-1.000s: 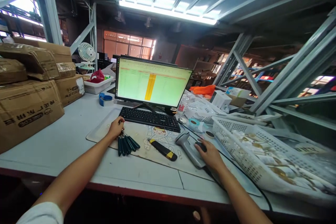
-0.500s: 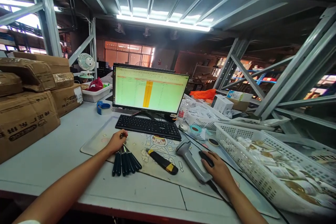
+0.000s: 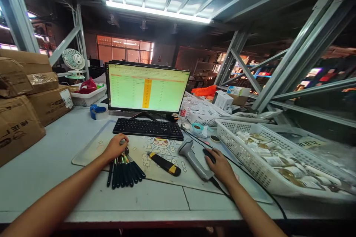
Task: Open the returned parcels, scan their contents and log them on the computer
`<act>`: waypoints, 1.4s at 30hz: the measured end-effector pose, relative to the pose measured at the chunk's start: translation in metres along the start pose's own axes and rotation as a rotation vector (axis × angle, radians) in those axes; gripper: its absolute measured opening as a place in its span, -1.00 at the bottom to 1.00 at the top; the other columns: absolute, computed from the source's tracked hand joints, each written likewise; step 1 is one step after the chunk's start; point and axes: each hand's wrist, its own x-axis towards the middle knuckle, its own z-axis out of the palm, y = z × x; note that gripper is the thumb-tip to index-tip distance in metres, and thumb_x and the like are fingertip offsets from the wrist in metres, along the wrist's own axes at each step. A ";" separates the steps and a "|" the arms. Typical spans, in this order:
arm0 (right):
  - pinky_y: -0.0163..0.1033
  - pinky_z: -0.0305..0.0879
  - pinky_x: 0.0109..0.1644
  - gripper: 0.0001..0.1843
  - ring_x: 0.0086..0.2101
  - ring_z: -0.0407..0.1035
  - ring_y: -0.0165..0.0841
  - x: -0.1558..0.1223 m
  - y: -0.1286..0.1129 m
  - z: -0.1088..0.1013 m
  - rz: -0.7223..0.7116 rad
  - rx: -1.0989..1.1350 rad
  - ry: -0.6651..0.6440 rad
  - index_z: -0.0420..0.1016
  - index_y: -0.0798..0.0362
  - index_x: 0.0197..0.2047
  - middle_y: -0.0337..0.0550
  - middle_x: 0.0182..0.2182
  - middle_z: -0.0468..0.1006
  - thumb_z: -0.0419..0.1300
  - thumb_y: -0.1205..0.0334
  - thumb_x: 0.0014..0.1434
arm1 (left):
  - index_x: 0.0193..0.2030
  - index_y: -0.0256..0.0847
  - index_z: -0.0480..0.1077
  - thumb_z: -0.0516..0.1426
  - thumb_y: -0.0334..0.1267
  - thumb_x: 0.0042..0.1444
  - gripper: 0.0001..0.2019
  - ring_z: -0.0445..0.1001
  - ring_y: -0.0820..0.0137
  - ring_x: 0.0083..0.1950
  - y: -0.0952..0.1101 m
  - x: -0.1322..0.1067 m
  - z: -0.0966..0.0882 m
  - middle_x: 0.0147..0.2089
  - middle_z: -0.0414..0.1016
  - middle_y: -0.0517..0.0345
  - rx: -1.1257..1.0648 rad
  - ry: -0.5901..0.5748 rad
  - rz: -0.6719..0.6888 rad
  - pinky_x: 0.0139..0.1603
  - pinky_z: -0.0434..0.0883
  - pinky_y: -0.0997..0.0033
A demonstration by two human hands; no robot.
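Observation:
My left hand [image 3: 116, 146] is closed around the metal ends of a fanned bunch of cutlery with dark handles [image 3: 125, 174], seemingly spoons, though my fingers hide most of the heads. The handles point toward the front edge of the desk. On the right, my right hand [image 3: 221, 164] curls over a black computer mouse [image 3: 209, 155]. Just left of the mouse lies a grey barcode scanner [image 3: 196, 161], its cable running toward the front. Between the hands, a black and yellow utility knife [image 3: 164, 163] rests on the printed desk mat [image 3: 91, 152].
Behind the mat stand a black keyboard [image 3: 148, 128] and a monitor [image 3: 147, 89] showing a spreadsheet. Cardboard boxes [image 3: 50, 107] are stacked at left, near a blue tape dispenser [image 3: 98, 112]. A white basket [image 3: 241, 155] of wrapped items flanks the right. A tape roll [image 3: 197, 128] lies behind.
The camera view has shifted, so the scene sits farther left and slightly higher. The cutlery handles in my left hand are spread somewhat wider. My right hand stays on the mouse.

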 end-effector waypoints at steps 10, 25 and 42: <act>0.07 0.38 0.26 -0.43 0.13 0.43 -0.03 -0.003 -0.008 -0.007 0.004 0.022 -0.002 0.57 0.07 0.21 0.11 0.20 0.45 0.01 0.00 0.31 | -0.23 -0.16 0.49 -0.02 0.00 0.18 -0.64 0.54 0.10 0.02 -0.061 0.073 -0.050 -0.07 0.62 -0.05 0.138 0.090 -0.163 0.16 0.43 0.10; 0.15 0.34 0.30 -0.33 0.15 0.40 0.04 -0.003 -0.002 -0.003 -0.012 0.025 -0.006 0.55 0.07 0.22 0.15 0.18 0.47 0.04 -0.17 0.25 | 0.16 -0.16 0.32 0.33 0.12 0.06 -0.37 0.36 0.06 0.28 -0.090 0.066 -0.018 0.29 0.31 -0.08 0.216 -0.009 -0.029 0.36 0.32 0.06; 0.14 0.32 0.28 -0.37 0.10 0.44 0.00 0.040 -0.066 -0.041 -0.056 0.111 0.178 0.51 0.15 0.20 0.21 0.08 0.56 0.07 -0.14 0.29 | 0.41 -0.17 0.26 0.28 0.22 0.14 -0.19 0.18 -0.11 0.42 -0.079 0.066 -0.022 0.51 0.14 -0.13 0.368 -0.110 -0.018 0.44 0.22 -0.11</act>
